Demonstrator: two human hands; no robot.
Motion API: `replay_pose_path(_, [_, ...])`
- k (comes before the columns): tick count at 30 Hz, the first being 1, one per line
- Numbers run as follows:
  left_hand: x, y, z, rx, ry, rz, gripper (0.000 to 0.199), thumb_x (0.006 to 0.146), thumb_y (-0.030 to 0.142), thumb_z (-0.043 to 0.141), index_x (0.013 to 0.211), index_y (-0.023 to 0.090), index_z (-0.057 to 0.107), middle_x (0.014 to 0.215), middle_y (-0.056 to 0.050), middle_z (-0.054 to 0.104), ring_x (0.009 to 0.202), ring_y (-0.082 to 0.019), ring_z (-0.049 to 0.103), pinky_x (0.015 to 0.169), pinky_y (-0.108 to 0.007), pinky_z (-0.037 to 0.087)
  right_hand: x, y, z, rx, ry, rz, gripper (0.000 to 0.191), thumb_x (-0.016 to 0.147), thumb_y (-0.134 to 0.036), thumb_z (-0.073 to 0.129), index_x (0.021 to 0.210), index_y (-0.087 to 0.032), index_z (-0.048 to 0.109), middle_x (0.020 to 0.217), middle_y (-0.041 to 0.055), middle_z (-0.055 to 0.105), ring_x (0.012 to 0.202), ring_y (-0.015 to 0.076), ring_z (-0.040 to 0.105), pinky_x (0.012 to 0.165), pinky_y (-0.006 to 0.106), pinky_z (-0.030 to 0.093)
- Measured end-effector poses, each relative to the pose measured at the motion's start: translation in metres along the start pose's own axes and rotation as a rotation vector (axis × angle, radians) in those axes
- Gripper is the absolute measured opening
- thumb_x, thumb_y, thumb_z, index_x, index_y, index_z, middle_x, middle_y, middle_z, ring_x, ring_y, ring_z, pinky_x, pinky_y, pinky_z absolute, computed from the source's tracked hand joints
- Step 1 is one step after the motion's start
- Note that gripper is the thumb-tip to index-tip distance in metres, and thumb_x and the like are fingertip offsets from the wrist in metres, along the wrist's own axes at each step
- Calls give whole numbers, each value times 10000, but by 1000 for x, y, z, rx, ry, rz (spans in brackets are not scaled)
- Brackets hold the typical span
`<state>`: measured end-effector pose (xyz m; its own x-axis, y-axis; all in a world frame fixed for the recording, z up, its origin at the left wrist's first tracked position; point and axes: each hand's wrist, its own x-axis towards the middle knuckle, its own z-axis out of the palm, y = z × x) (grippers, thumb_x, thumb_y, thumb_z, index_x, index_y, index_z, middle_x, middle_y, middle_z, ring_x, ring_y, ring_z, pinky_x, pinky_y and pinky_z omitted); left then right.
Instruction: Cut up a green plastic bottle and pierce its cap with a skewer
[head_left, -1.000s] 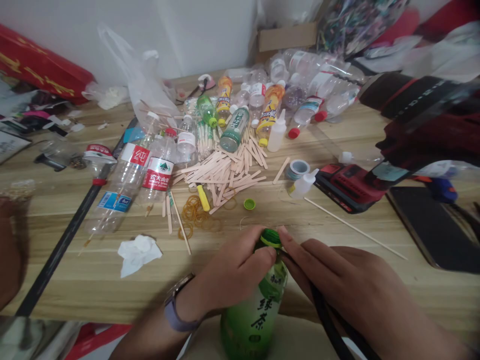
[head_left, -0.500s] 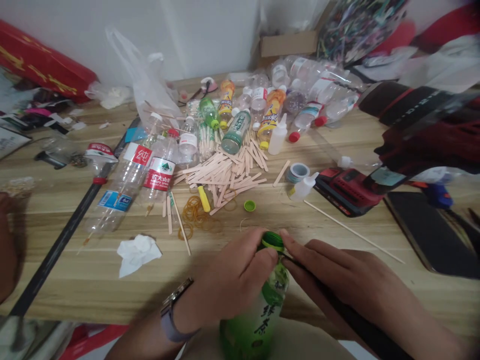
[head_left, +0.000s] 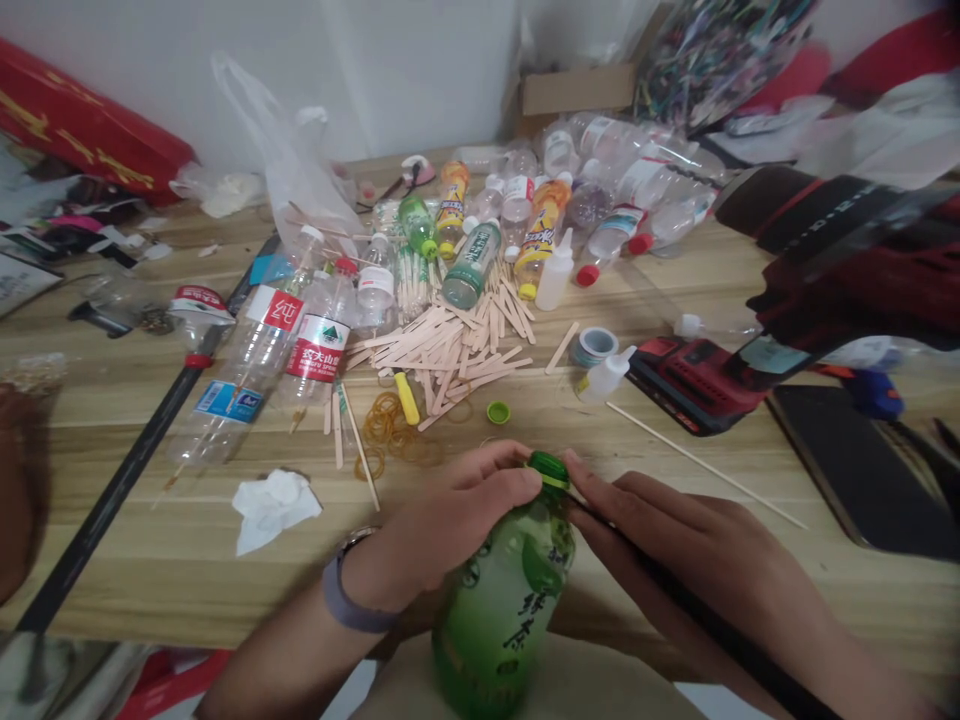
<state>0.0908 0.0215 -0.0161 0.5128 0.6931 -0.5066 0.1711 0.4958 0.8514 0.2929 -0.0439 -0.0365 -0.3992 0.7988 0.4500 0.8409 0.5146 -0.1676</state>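
A green tea bottle (head_left: 499,620) with no cap stands tilted in front of my body. My left hand (head_left: 442,515) is closed around its neck, thumb and fingers pressed just below the threaded mouth. In my right hand (head_left: 697,550) is a long black tool (head_left: 694,605) with a narrow tip; its kind is not clear. The tip meets the yellow-green ring under the bottle's mouth, and my right fingertips touch the neck. A green cap (head_left: 498,411) lies on the table beyond the bottle.
Wooden sticks (head_left: 442,350), rubber bands (head_left: 386,430) and clear bottles (head_left: 322,345) lie across the table (head_left: 180,580). A cordless drill (head_left: 840,260) is at right beside a dark tablet-like slab (head_left: 862,470). At left are a black pole (head_left: 112,510) and crumpled tissue (head_left: 276,508).
The bottle's mouth has tipped away from me, showing more of its body. My left hand has shifted left, its wrist turning slightly. The black tool stays at the neck.
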Motion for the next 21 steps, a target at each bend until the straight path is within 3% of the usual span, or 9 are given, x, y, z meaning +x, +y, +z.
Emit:
replay_pose_path(6, [2,-3,1,45,-43,127,194,892,401,591,914,210,615,817,15,601,749,-143,536,685,-262,438,7,1,1,-43,52,-58,275,1095,-244,412,1283,-130,577,722,-37,639,476,98,602,449,249,444])
replay_pose_path(10, [1,0,1,36,-46,142,163,926,375,571,917,213,584,785,38,561,711,-123,504,677,-252,429,12,-4,-5,3,90,-39,295,1095,-200,402,1350,-102,512,775,-16,671,527,110,630,486,262,455])
replay_pose_path(15, [1,3,0,36,-43,125,176,918,390,562,902,215,560,781,38,551,707,-124,495,637,-243,416,14,-5,-15,72,-42,-101,363,1100,-151,288,1418,-66,441,825,22,683,587,126,653,502,263,480])
replay_pose_path(21, [-1,3,-5,19,-89,160,237,920,443,616,936,212,563,826,31,538,723,-122,493,649,-250,405,17,-2,-12,-32,-3,-123,355,1118,-179,237,1371,-47,449,752,-12,639,507,105,595,464,274,423])
